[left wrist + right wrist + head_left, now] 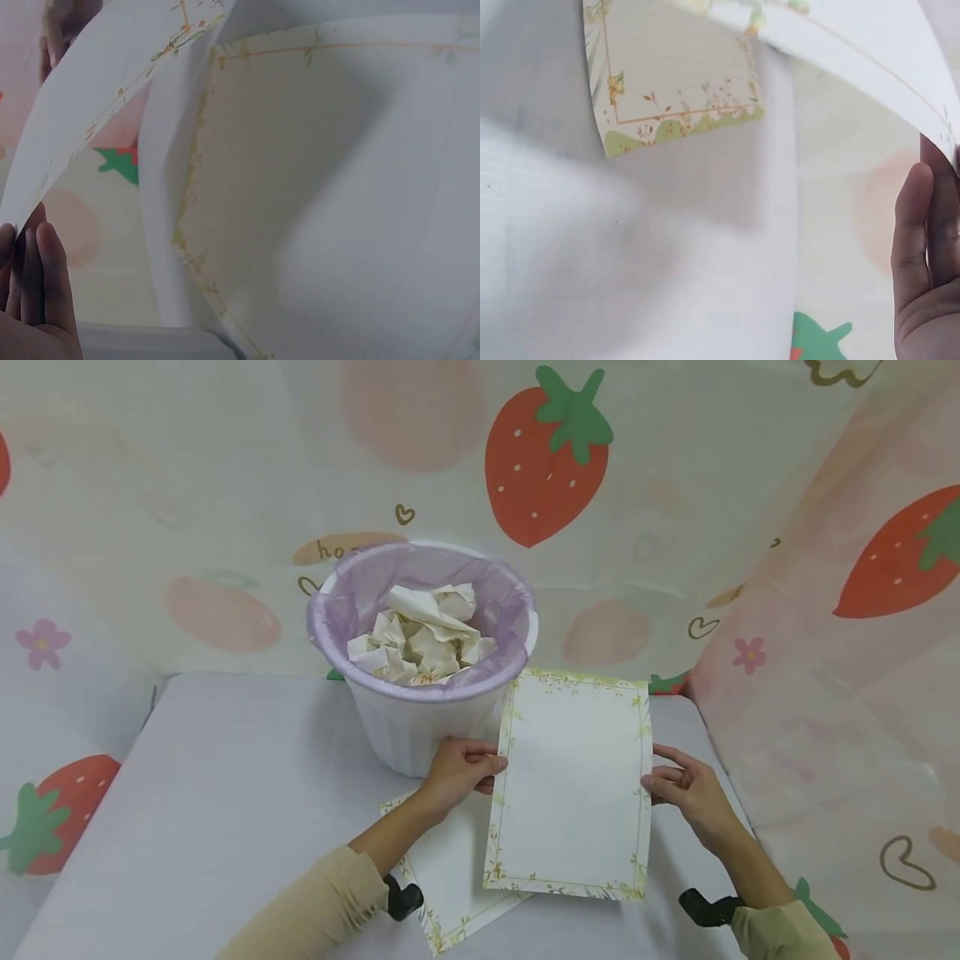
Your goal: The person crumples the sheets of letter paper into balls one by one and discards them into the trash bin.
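Note:
A sheet of paper (573,785) with a floral border is held up off the table between both hands. My left hand (461,772) pinches its left edge, thumb in front and fingers behind. On the opposite edge, my right hand (693,793) pinches it the same way. The left wrist view shows the left fingers (54,277) at the paper's rim; in the right wrist view the right fingers (913,240) lie behind the bent sheet. Below it, a second bordered sheet (457,868) lies on the table, partly covered by the raised one.
Behind the left hand stands a white bin (405,735) lined with a purple bag (352,610), holding several crumpled papers (431,631). The table (225,810) has a pale cover. A strawberry-printed backdrop (675,485) surrounds it at the back and sides.

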Tool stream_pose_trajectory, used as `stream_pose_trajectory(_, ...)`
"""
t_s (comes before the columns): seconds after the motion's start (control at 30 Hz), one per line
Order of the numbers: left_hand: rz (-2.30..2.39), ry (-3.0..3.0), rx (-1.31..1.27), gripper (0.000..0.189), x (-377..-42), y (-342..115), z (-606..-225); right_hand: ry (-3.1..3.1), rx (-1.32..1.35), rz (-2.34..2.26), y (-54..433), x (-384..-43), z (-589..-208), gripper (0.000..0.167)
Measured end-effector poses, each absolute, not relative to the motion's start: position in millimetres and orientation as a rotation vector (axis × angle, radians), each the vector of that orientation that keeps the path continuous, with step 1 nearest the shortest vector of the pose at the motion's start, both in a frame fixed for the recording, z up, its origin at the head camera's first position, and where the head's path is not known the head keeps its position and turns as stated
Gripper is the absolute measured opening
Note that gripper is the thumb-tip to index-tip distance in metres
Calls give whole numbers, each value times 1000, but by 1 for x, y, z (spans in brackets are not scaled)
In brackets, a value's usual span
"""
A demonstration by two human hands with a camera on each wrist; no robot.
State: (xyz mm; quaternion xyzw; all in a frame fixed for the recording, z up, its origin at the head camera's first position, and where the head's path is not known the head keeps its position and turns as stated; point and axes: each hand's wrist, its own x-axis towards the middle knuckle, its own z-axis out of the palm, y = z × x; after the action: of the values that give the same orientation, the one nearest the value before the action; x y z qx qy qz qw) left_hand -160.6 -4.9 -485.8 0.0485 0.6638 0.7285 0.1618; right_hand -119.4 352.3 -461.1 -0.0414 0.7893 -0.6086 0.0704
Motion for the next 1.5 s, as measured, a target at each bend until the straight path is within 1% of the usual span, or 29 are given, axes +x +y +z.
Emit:
stream_pose_trajectory(0.17, 2090, 1920, 182, 33, -159, 0, -471, 2319, -155, -1967, 354, -119, -460, 52)
stream_pose_trajectory(0.3, 2098, 1925, 225, 34, -156, 2, -460, 2302, -176, -2031, 358, -118, -457, 42)
stream_pose_trajectory(0.63, 2136, 1905, 244, 31, -150, 4, -444, 2317, -316, -2029, 360, -113, -454, 20)
stream_pose_trajectory(1.0, 2048, 1908, 252, 29, -156, -4, -442, 2309, -376, -2012, 360, -110, -459, 22)
stream_pose_trajectory(1.33, 2068, 1847, 150, 30, -156, -4, -442, 2320, -315, -2045, 357, -109, -460, 33)
stream_pose_trajectory(1.5, 2090, 1814, 154, 32, -155, -4, -443, 2366, -284, -2035, 356, -108, -460, 30)
